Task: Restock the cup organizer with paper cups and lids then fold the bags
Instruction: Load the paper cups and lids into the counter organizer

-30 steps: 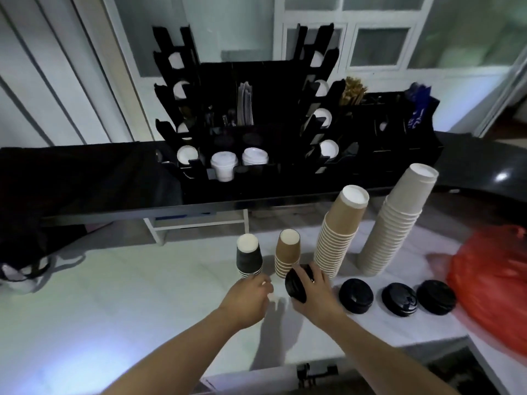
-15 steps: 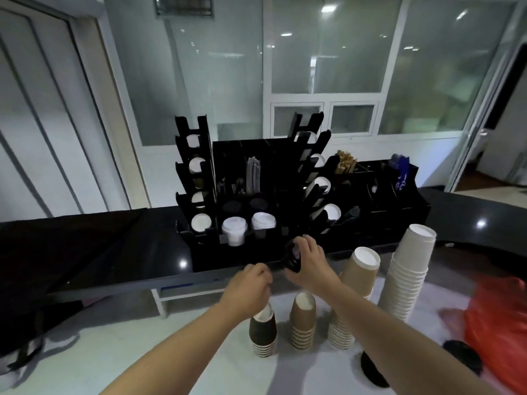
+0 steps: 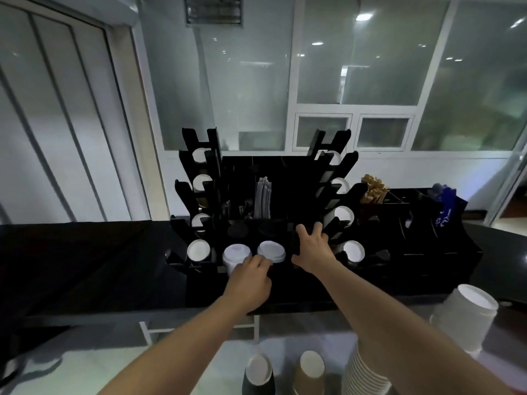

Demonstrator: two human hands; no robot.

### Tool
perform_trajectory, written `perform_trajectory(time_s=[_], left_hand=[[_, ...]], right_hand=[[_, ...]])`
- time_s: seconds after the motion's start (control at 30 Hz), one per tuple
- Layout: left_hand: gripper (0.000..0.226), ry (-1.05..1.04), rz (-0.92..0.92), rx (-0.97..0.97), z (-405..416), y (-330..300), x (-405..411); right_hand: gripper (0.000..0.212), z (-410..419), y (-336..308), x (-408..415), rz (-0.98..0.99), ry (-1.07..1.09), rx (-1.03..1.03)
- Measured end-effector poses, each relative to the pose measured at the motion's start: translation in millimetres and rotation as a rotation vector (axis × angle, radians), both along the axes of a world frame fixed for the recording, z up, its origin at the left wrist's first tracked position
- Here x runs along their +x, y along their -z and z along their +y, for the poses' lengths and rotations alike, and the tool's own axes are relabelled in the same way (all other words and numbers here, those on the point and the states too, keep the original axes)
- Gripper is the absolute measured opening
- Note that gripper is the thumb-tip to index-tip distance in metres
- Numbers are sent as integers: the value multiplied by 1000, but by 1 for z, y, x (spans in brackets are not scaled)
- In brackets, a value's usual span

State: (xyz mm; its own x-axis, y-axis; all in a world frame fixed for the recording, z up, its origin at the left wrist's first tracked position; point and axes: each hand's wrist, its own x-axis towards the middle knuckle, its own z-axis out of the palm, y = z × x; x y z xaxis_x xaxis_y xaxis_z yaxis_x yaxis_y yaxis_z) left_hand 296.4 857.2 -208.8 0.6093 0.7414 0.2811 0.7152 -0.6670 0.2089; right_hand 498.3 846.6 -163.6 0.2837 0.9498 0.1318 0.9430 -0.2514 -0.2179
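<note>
Two hands at tall black plastic cup organizer (image 3: 285,195) — lid step judged. Right hand (image 3: 312,248) spread round black lid stack (image 3: 296,243); left hand (image 3: 251,276) curled, hold not clear. Next: stack lowered into slot.

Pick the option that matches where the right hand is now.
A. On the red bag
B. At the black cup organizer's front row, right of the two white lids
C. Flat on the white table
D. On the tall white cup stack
B: the right hand reaches into the black cup organizer, just right of the two white lids, holding something dark.
</note>
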Motion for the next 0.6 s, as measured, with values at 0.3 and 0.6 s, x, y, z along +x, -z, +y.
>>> perform_trajectory(time_s=[0.3,0.6], left_hand=[[49,74,122,-7,54,8,17],[57,128,140,167,78,35,19]], right_hand=[[75,21,27,14,68,62,-2],[55,33,68,19,36,71,47]])
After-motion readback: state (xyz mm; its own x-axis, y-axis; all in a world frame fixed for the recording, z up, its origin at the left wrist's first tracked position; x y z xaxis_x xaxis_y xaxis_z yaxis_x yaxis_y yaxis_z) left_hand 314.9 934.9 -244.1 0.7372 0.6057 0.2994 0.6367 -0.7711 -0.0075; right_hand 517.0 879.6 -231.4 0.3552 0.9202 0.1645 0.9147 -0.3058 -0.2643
